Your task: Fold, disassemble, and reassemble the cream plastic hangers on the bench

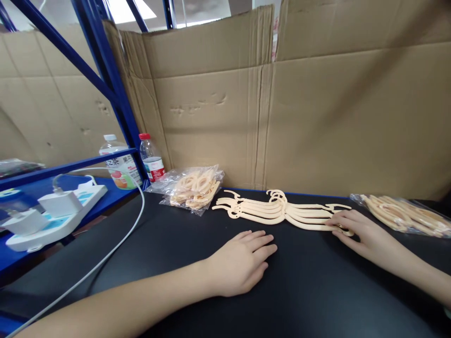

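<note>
A stack of cream clothes hangers (264, 210) lies on the black tabletop (169, 244), with the hooks at the middle and curved ends on both sides. My right hand (359, 230) is at the stack's right end, thumb and fingers closed about the tip of a hanger; the fingertips are partly hidden behind it. Palm down on the table in front of the stack, my left hand (243, 263) has its fingers stretched out and holds nothing.
Clear bags of cream pieces lie at the back left (193, 188) and right (405, 216). Two bottles, one red-capped (151, 159), stand by the blue rack (120, 108). A white cable (130, 230) runs from a power strip (63, 220). Cardboard (211, 103) walls the back.
</note>
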Demonstrator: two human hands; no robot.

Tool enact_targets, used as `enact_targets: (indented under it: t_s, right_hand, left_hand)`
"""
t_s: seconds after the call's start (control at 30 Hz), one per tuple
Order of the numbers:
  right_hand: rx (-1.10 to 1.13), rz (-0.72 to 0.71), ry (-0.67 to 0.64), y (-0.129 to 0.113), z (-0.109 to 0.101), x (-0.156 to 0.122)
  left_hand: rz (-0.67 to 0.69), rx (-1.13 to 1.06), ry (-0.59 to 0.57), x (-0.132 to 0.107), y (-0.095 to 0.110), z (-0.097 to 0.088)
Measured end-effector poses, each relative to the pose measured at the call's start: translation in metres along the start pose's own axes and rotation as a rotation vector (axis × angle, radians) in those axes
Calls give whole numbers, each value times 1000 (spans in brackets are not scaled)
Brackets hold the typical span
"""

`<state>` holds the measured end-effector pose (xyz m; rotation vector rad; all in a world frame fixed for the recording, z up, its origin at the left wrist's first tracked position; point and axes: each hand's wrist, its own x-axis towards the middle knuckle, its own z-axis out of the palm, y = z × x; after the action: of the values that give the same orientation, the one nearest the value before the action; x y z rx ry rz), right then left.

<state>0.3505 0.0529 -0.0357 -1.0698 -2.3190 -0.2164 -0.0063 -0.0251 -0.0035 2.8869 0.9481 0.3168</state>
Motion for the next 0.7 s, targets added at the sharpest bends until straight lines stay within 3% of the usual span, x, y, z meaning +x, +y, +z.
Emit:
enact_targets:
  t_s: [0.7]
  right_hand:
    - [-13, 3, -16, -2, -2, 0]
  left_hand:
    - [-9, 19, -28, 0, 1, 0]
